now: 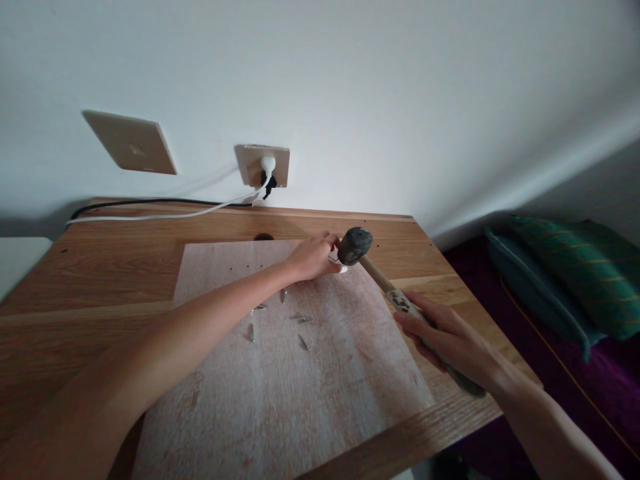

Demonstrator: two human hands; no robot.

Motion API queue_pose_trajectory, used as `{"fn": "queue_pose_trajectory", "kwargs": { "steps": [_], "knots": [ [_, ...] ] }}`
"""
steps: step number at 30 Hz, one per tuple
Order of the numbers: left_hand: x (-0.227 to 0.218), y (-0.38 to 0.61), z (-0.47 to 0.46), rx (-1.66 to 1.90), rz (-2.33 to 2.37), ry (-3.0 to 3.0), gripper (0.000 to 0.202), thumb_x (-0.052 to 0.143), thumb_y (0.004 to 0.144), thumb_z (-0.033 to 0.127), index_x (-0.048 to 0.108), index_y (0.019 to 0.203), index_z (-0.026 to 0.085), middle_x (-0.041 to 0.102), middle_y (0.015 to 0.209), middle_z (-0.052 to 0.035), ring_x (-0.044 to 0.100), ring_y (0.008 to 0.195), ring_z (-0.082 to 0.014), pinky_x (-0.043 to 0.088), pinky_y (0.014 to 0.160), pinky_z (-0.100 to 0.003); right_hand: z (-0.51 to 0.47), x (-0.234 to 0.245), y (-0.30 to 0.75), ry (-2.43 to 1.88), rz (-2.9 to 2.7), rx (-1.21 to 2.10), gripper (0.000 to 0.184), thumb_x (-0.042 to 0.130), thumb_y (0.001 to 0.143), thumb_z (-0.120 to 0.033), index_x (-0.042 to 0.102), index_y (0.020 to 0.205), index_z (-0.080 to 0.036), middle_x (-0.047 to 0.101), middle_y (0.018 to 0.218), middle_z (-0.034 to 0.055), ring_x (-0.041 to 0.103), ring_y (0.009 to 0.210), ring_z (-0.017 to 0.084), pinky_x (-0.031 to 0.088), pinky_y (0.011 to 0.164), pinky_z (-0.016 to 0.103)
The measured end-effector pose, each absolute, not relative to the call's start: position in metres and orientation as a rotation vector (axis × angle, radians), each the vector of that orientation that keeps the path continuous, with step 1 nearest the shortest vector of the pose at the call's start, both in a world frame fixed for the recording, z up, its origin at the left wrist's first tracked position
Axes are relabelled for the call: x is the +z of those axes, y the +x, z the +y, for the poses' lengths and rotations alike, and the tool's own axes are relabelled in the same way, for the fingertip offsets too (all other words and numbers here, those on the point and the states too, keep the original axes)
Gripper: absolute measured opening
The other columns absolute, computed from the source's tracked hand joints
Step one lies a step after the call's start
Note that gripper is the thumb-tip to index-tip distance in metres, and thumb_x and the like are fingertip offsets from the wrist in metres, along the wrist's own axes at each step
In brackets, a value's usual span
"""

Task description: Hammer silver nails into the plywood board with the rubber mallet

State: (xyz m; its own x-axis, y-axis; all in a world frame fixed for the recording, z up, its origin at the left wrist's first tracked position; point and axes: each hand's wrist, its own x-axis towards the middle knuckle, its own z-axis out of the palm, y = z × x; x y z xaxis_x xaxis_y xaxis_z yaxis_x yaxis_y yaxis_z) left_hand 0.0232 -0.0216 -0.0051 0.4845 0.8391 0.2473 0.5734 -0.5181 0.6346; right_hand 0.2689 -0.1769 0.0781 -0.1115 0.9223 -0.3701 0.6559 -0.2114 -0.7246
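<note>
My right hand is wrapped around the handle of a rubber mallet, whose dark head is raised beside my left fingertips. Near the far edge of a pale wooden board, my left hand pinches something small. A thin metallic line and a white bit show at those fingers, partly hidden by the mallet head, so the held item's kind is unclear. Several loose metal nails or screws lie on the board, among them one pointed piece and another one.
The board rests on a wooden table against a white wall. White and black cables run from a wall socket along the table's back edge, near a round hole. Green and blue cushions lie on purple fabric at the right.
</note>
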Motion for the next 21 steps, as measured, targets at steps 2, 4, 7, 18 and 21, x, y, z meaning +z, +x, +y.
{"fn": "queue_pose_trajectory", "kwargs": {
  "steps": [2, 4, 7, 18, 21],
  "knots": [
    [-0.005, 0.023, -0.022, 0.742, 1.161, 2.267, 0.039, 0.083, 0.082, 0.037, 0.069, 0.114, 0.020, 0.070, 0.116, -0.0095, 0.070, 0.105, -0.0285, 0.055, 0.093, -0.038, -0.178, 0.079, 0.268, -1.845, -1.743, 1.233, 0.041, 0.059, 0.098, -0.062, 0.059, 0.103, -0.022, 0.044, 0.055, -0.0105, 0.037, 0.038, 0.006, 0.027, 0.035, 0.017],
    [-0.005, 0.022, -0.022, 0.735, 1.156, 2.275, 0.041, 0.083, 0.082, 0.037, 0.068, 0.117, 0.019, 0.070, 0.116, -0.0096, 0.070, 0.104, -0.0286, 0.055, 0.093, -0.038, -0.179, 0.079, 0.266, -1.838, -1.752, 1.245, 0.040, 0.059, 0.098, -0.062, 0.059, 0.099, -0.022, 0.044, 0.055, -0.0103, 0.037, 0.038, 0.006, 0.027, 0.035, 0.017],
    [-0.004, 0.021, -0.023, 0.743, 1.136, 2.272, 0.041, 0.082, 0.082, 0.035, 0.068, 0.117, 0.019, 0.069, 0.114, -0.0091, 0.070, 0.103, -0.0279, 0.055, 0.092, -0.039, -0.179, 0.078, 0.265, -1.841, -1.749, 1.250, 0.038, 0.059, 0.099, -0.060, 0.059, 0.098, -0.022, 0.044, 0.054, -0.0102, 0.038, 0.038, 0.007, 0.027, 0.035, 0.017],
    [0.015, 0.005, -0.018, 0.677, 0.953, 2.132, 0.024, 0.078, 0.078, 0.031, 0.066, 0.094, 0.017, 0.069, 0.092, -0.0047, 0.062, 0.080, -0.0179, 0.046, 0.073, -0.030, -0.207, 0.053, 0.266, -1.835, -1.517, 1.224, 0.048, 0.059, 0.097, -0.071, 0.052, 0.091, -0.024, 0.045, 0.060, -0.0093, 0.037, 0.039, 0.005, 0.028, 0.036, 0.016],
    [0.035, -0.023, -0.023, 0.519, 0.752, 2.174, 0.021, 0.075, 0.081, 0.036, 0.066, 0.083, 0.018, 0.067, 0.080, -0.0026, 0.059, 0.073, -0.0154, 0.043, 0.068, -0.028, -0.215, 0.049, 0.268, -1.860, -1.478, 1.193, 0.049, 0.058, 0.097, -0.072, 0.051, 0.087, -0.024, 0.045, 0.058, -0.0092, 0.038, 0.039, 0.007, 0.028, 0.036, 0.017]
  ]
}}
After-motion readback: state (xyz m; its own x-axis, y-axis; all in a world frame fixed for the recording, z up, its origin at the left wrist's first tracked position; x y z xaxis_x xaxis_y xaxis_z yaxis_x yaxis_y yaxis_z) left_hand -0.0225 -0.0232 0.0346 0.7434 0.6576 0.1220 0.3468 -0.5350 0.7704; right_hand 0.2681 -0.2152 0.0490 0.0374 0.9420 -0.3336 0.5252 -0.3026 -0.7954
